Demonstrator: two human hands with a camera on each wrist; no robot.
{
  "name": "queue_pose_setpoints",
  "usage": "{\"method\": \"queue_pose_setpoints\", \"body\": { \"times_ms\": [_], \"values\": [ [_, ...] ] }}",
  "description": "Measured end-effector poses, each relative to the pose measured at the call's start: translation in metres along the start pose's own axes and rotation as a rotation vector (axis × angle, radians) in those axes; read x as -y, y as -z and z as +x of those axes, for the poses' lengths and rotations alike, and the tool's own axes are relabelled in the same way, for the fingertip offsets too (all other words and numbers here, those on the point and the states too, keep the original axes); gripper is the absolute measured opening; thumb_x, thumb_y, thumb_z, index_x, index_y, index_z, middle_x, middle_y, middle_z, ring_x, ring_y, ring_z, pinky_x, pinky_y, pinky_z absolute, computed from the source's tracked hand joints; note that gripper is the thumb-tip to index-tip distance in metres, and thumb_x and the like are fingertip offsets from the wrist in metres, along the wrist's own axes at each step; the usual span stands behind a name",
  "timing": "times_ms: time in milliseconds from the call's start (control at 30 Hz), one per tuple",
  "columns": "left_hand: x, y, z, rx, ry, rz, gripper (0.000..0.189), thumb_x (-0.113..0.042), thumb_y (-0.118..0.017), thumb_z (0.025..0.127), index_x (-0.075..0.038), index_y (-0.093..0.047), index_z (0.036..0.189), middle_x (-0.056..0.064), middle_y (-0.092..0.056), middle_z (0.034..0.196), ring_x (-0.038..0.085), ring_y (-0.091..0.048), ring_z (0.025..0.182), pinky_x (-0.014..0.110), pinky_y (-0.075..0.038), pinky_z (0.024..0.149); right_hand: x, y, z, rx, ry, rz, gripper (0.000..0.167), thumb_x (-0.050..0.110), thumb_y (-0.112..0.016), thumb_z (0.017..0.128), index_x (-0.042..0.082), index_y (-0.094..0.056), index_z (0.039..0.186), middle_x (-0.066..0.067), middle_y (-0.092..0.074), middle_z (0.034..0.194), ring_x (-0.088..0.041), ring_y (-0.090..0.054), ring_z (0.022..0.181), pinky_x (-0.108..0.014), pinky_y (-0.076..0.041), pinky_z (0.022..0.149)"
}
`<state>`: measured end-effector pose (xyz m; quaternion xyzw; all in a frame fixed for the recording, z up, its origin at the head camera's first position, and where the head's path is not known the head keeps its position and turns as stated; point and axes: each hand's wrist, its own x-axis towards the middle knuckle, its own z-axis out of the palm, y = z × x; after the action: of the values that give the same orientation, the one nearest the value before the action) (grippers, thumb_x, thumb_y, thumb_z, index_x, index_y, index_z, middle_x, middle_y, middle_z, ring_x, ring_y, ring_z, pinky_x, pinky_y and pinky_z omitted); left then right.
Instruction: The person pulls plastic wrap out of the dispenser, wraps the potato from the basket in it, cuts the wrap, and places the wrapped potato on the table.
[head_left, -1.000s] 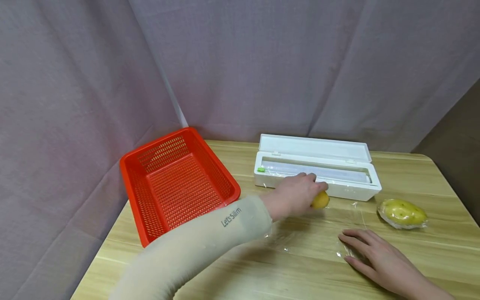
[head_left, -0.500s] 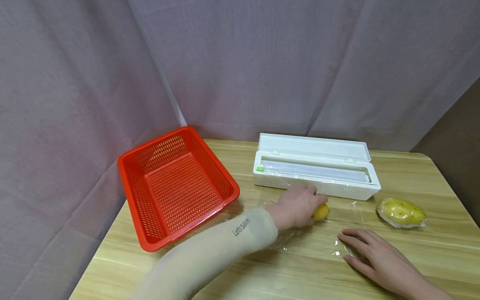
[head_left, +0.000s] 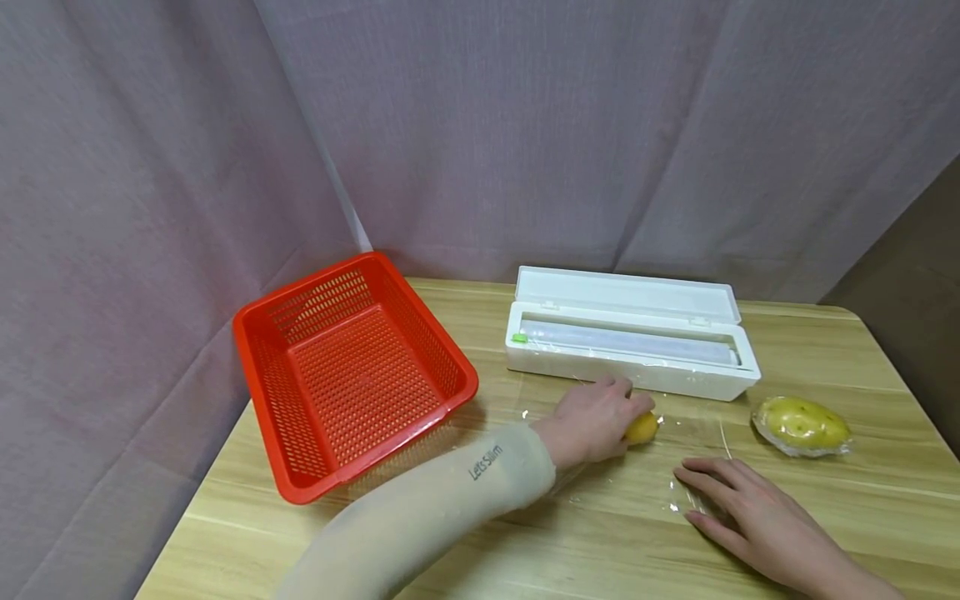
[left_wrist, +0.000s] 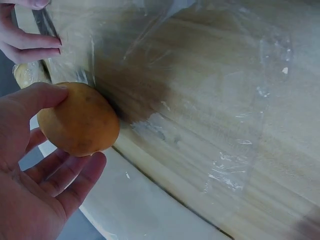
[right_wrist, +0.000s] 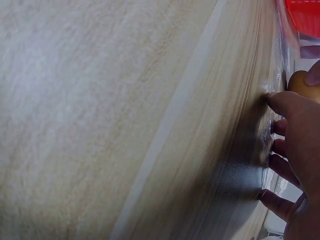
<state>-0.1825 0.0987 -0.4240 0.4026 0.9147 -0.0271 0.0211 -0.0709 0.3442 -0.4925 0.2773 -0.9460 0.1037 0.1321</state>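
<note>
My left hand (head_left: 592,421) holds a round orange-yellow fruit (head_left: 642,427) low over a clear sheet of cling film (left_wrist: 227,170) spread on the table. In the left wrist view, the thumb lies on one side of the fruit (left_wrist: 82,120) and the fingers bend round the other; its exact kind is unclear. At the film's right edge rests my right hand (head_left: 757,515), fingers extended and fingertips touching the film. Behind both hands stands a white cling film box (head_left: 637,375), lid raised, a film roll (head_left: 626,339) inside.
A red perforated plastic basket (head_left: 367,383) stands on the left of the wooden table (head_left: 600,554). At right lies a yellow oval thing (head_left: 802,423), potato-like, wrapped in film. A grey curtain (head_left: 480,142) hangs behind.
My left hand has come slightly nearer with the fruit, away from the box, and lower over the film. The right hand has stayed in place.
</note>
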Motion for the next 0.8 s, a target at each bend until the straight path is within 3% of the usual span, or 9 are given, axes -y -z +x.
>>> {"method": "queue_pose_setpoints", "body": {
  "times_ms": [167, 367, 800],
  "values": [
    [0.004, -0.004, -0.004, -0.031, -0.042, 0.004, 0.051, -0.041, -0.076, 0.099, -0.035, -0.057, 0.146, -0.009, -0.059, 0.126, 0.007, -0.057, 0.108, 0.021, -0.054, 0.078, 0.000, 0.000, 0.000, -0.001, 0.002, 0.003, 0.056, 0.031, -0.095, 0.079, 0.017, -0.077, 0.130, 0.006, -0.067, 0.132, -0.020, -0.064, 0.117, -0.015, -0.034, 0.101],
    [0.013, -0.010, -0.012, -0.046, -0.083, -0.017, 0.068, -0.045, -0.077, 0.098, -0.032, -0.046, 0.158, -0.006, -0.056, 0.138, 0.009, -0.057, 0.120, 0.021, -0.054, 0.091, -0.001, -0.001, 0.001, -0.010, 0.013, 0.006, 0.056, 0.030, -0.095, 0.077, 0.016, -0.077, 0.128, 0.005, -0.068, 0.132, -0.020, -0.064, 0.117, -0.014, -0.033, 0.102],
    [0.020, -0.010, -0.023, -0.021, -0.056, -0.082, 0.074, -0.044, -0.078, 0.097, -0.030, -0.044, 0.161, -0.005, -0.055, 0.147, 0.010, -0.055, 0.131, 0.024, -0.053, 0.099, -0.001, 0.000, 0.001, 0.004, 0.010, 0.005, 0.055, 0.030, -0.095, 0.078, 0.016, -0.077, 0.129, 0.005, -0.068, 0.132, -0.020, -0.064, 0.116, -0.015, -0.035, 0.101]
  ]
}}
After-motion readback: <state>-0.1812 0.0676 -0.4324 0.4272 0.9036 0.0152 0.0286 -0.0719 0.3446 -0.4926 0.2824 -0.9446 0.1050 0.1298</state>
